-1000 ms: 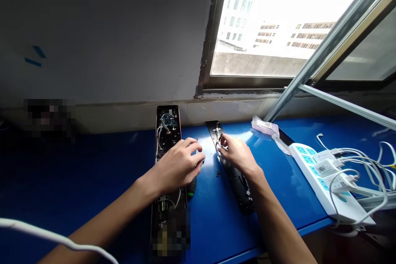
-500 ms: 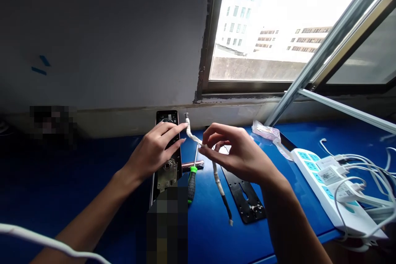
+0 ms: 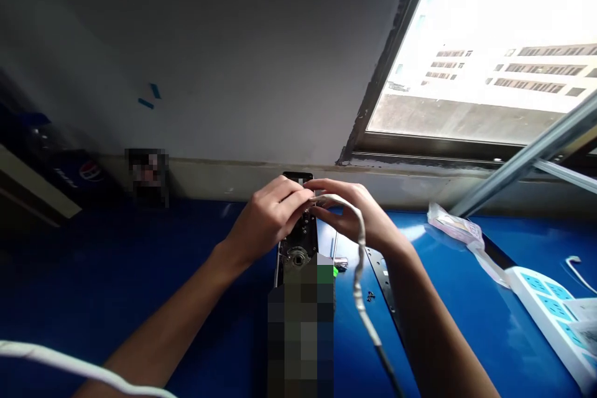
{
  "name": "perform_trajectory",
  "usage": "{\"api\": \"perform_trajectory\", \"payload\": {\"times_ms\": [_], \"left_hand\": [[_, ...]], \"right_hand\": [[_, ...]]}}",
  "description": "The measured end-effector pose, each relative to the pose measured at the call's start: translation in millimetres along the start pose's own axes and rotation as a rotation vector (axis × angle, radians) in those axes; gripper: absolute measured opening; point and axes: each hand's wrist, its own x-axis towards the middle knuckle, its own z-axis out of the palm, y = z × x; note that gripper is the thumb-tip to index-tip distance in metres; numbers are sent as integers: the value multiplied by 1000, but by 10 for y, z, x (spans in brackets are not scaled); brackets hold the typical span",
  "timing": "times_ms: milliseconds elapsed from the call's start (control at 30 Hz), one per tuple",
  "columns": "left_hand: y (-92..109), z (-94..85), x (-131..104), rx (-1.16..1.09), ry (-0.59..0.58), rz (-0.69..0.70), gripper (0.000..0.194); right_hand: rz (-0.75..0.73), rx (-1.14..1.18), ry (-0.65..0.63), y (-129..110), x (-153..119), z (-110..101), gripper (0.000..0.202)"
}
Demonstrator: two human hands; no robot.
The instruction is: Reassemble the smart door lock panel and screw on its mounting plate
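A white-wrapped wire cable (image 3: 360,242) arches up from the two hands and drops on the right, where it turns black. My left hand (image 3: 275,211) pinches its upper end, with thumb and forefinger closed. At the same end my right hand (image 3: 361,214) curls its fingers round the cable; its fingertips are partly covered by the left hand. Beneath both hands lies a long black device housing (image 3: 303,237), its inside facing up, with a round metal mechanism (image 3: 297,258) in it. The cable's connector is hidden between the fingers.
Right of the housing are a green screwdriver part (image 3: 335,272), a shiny metal cylinder (image 3: 341,263), small dark screws (image 3: 370,296) and a black plate (image 3: 380,273). A plastic bag (image 3: 454,227) and a power strip (image 3: 550,311) stand farther right. A white cord (image 3: 69,364) crosses lower left.
Both hands have come together over the top of the housing, bringing the cable end there. The cable now arches over in front of my right hand. The view has turned left.
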Motion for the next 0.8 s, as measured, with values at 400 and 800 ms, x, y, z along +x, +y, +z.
{"api": "perform_trajectory", "payload": {"times_ms": [400,800], "left_hand": [[-75,118,-43,-183,9,-73,15],[-197,378,-264,-267,-194,-633,73]], "right_hand": [[-42,-66,86,229,77,209,12],[114,-70,141,364,82,192,10]]}}
